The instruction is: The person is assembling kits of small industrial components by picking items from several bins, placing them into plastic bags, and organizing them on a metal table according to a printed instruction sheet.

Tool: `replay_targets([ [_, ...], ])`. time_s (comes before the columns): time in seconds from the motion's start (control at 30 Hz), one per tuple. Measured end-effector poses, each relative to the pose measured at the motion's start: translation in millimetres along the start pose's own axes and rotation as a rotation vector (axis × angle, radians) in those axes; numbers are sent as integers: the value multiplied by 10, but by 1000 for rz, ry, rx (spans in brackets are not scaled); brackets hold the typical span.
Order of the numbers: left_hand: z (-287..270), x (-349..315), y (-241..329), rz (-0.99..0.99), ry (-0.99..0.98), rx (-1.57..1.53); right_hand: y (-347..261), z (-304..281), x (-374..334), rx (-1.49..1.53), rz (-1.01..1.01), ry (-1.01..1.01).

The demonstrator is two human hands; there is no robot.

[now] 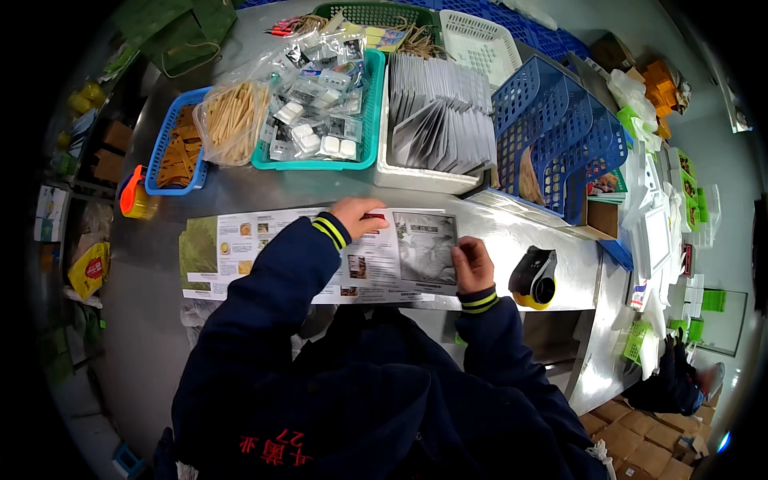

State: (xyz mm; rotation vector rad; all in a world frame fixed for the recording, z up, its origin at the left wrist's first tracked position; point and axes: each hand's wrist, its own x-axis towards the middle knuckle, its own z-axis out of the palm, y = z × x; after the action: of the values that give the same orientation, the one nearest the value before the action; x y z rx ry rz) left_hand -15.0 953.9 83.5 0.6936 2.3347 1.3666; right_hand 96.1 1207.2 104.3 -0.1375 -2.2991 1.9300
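Note:
A long printed leaflet (308, 264) with small food pictures lies across the near part of the steel table, in front of my body. At its right end is a grey, dark-edged rectangular panel (426, 250); whether it is printed on or a separate packet I cannot tell. My left hand (358, 218) grips the leaflet near its far edge, fingers bent and pointing right. At the right end my right hand (474, 266) pinches the edge between thumb and fingers. Right of that hand sits a black tape dispenser (534, 277) with a yellow part.
Along the back stand a blue basket (194, 185) of brown packets, a bag of wooden sticks (232, 120), a teal basket (316, 165) of small sachets, a white box (428, 181) of grey envelopes and a blue divided rack (560, 136). An orange-handled jar (138, 196) stands left.

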Motion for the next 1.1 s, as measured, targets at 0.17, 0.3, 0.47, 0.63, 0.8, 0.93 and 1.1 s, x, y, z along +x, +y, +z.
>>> replay_targets([
  [0.17, -386, -181, 748, 292, -31, 21, -350, -68, 272, 10, -81, 15],
  [0.3, -638, -380, 1181, 186, -50, 60, -633, 131, 326, -214, -122, 116],
  [0.47, -757, -533, 1151, -68, -110, -339, -848, 132, 310, -192, -445, 75],
  [0.63, -725, -638, 1477, 124, -183, -337, -722, 221, 396, 26, 18, -204],
  [0.8, -661, -674, 1505, 396, 65, -195, -667, 792, -97, 449, 483, -941],
  [0.93, -606, -775, 1432, 36, -136, -409, -845, 933, -275, 749, 722, -810],
  [1.1, -617, -733, 1431, -64, -58, -351, -1071, 604, -12, 328, 382, -907],
])
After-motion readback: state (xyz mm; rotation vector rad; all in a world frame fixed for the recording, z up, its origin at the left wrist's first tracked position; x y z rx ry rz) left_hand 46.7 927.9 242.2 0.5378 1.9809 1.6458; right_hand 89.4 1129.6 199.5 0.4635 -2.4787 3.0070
